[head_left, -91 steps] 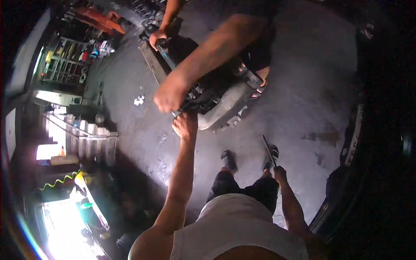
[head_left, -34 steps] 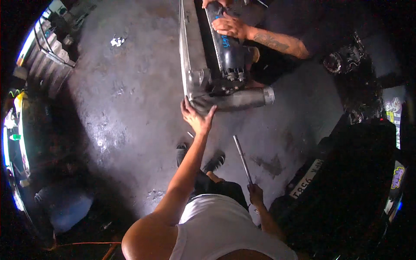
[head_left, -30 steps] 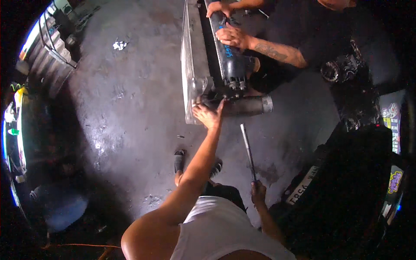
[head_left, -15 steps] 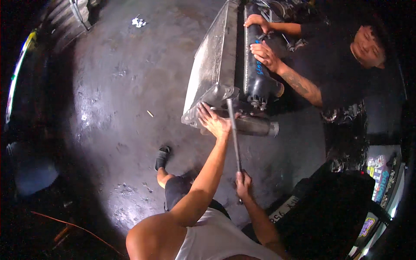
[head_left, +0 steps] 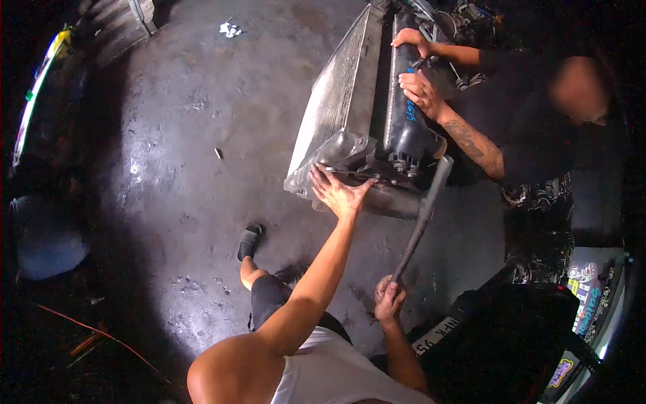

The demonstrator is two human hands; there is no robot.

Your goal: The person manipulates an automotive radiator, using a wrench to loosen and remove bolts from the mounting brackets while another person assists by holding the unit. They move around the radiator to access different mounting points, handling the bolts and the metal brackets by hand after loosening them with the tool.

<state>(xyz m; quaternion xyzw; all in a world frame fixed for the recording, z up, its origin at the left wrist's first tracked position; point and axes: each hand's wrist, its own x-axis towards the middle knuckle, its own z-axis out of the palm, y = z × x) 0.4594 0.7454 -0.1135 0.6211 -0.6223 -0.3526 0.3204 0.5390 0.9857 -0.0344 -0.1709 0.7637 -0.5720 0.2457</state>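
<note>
Metal bar (head_left: 422,219): swung right of radiator (head_left: 338,97), which I judge less obstructed.
Right hand (head_left: 389,298): clamped on bar.
Left hand (head_left: 342,197): fingers spread against radiator.

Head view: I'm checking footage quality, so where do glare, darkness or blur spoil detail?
Head view, middle: bright sheen washes out part of the finned panel, and the metal bar in the right grip looks slightly smeared; head view, left: glare spots the floor beside deep shadow; head view, rim: dark corners.
</note>
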